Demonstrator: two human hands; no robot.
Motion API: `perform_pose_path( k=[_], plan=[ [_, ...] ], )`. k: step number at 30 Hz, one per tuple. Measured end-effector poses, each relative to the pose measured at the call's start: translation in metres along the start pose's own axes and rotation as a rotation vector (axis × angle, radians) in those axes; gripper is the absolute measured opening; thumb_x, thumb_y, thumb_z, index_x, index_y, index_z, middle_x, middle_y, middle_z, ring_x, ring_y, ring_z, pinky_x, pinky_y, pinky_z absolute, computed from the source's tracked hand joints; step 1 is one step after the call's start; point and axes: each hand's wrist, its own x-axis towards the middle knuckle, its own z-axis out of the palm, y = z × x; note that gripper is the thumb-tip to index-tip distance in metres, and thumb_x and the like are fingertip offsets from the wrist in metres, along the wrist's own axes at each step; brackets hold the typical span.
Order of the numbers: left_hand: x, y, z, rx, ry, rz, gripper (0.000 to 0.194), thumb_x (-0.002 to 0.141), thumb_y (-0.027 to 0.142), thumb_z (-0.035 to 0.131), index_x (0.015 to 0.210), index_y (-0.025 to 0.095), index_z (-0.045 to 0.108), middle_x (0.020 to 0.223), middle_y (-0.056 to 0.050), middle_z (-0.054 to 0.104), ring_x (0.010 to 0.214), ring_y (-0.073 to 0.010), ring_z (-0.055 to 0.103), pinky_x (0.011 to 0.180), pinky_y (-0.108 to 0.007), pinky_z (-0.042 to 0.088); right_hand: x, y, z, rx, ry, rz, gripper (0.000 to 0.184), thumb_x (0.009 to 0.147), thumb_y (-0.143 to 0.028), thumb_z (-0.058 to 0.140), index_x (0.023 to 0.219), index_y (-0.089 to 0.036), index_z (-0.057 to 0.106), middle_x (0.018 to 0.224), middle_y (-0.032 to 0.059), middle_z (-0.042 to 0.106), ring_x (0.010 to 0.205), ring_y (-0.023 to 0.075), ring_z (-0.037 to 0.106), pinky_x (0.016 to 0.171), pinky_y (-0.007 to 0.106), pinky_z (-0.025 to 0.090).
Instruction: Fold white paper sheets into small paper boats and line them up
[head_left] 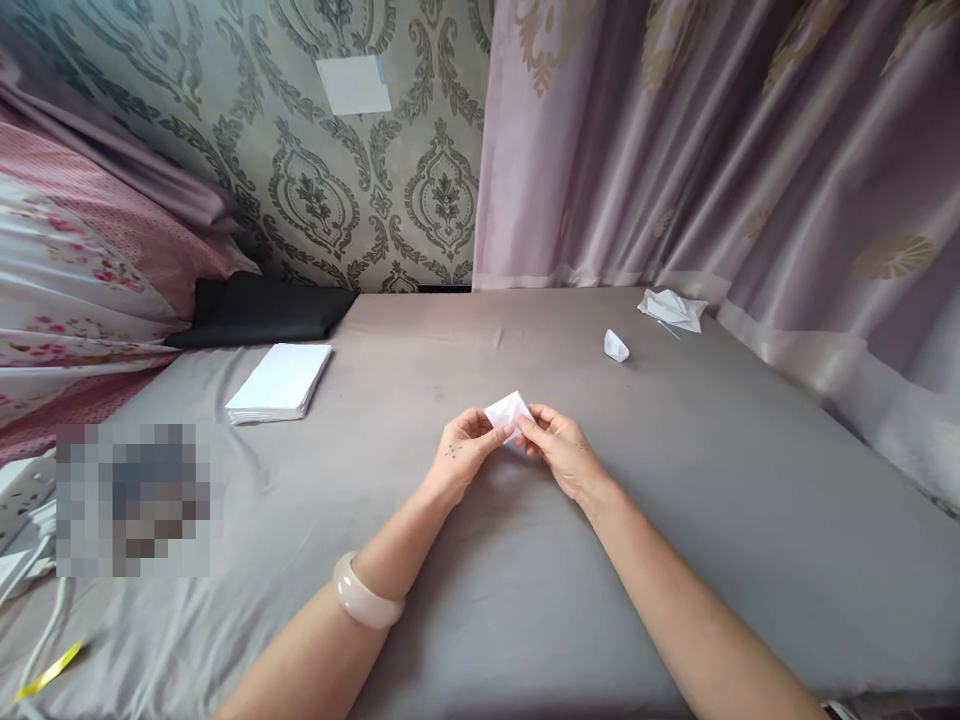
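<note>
Both my hands meet over the middle of a grey sheet (pixel 480 560) and pinch a small folded piece of white paper (pixel 507 409). My left hand (pixel 463 455) grips its left side with thumb and fingers closed. My right hand (pixel 559 448) grips the right side, fingers curled around it. A pale bangle (pixel 365 598) circles my left wrist. The paper is held a little above the sheet.
A stack of white paper (pixel 280 381) lies at the left, beside a black cushion (pixel 262 310). A small folded paper piece (pixel 616 346) and crumpled white paper (pixel 673 308) lie at the far right near the curtain (pixel 712 150). Floral bedding (pixel 67 260) is at the left.
</note>
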Motion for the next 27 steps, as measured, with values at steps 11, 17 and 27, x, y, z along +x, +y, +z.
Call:
perform_pose_path(
  k=[11,17,27],
  plan=[
    [-0.002,-0.001,-0.009,0.498,0.042,0.268,0.018,0.082,0.032,0.06,0.075,0.016,0.063,0.068,0.001,0.056,0.069,-0.0128,0.051,0.066,-0.025,0.039,-0.002,-0.003,-0.003,-0.299,0.013,-0.197,0.036,0.074,-0.041,0.07,0.105,-0.023,0.069,0.093,0.0007,0.064,0.074,0.0121,0.051,0.073,0.027,0.041],
    [-0.006,0.003,-0.008,0.673,-0.027,0.353,0.015,0.084,0.027,0.055,0.076,0.016,0.061,0.076,-0.002,0.059,0.076,-0.0149,0.053,0.072,-0.027,0.041,-0.004,-0.007,-0.004,-0.329,0.005,-0.309,0.02,0.075,-0.04,0.069,0.071,-0.02,0.069,0.072,-0.0011,0.058,0.067,0.0122,0.049,0.066,0.027,0.039],
    [0.002,-0.003,-0.018,0.977,-0.072,0.706,0.018,0.094,0.028,0.049,0.091,0.017,0.064,0.086,-0.006,0.065,0.079,-0.0164,0.055,0.072,-0.03,0.041,-0.005,-0.005,-0.009,-0.527,-0.007,-0.422,0.013,0.081,-0.033,0.066,0.083,-0.022,0.071,0.082,0.0018,0.067,0.075,0.0148,0.057,0.071,0.028,0.045]
  ],
)
